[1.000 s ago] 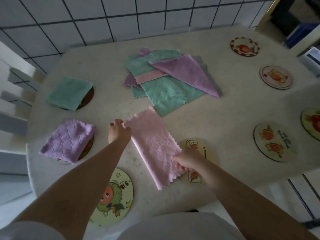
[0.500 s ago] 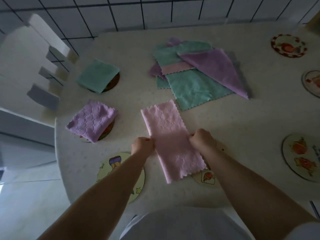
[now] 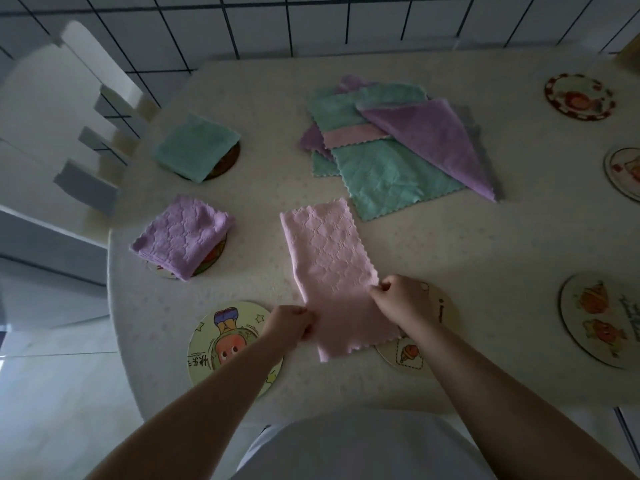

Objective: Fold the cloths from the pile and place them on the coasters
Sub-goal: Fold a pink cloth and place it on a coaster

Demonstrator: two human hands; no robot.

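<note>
A pink cloth [image 3: 332, 265], folded into a long strip, lies on the table in front of me. My left hand [image 3: 289, 322] pinches its left edge near the close end, and my right hand [image 3: 398, 299] pinches its right edge. The pile of teal, purple and pink cloths [image 3: 391, 143] lies spread behind it. A folded teal cloth [image 3: 195, 145] and a folded purple cloth [image 3: 181, 235] each rest on a coaster at the left. A cartoon coaster [image 3: 221, 341] lies bare under my left wrist. Another coaster [image 3: 440, 317] is partly covered by my right hand and the strip.
More bare coasters lie along the table's right side: one at the far right corner [image 3: 578, 97], one at the right edge [image 3: 623, 171], one nearer [image 3: 602, 320]. A white chair [image 3: 69, 133] stands left of the table. A tiled wall rises behind.
Both hands slid down the pink strip toward its close end, each from higher up its own edge. The camera view shifted left and closer.
</note>
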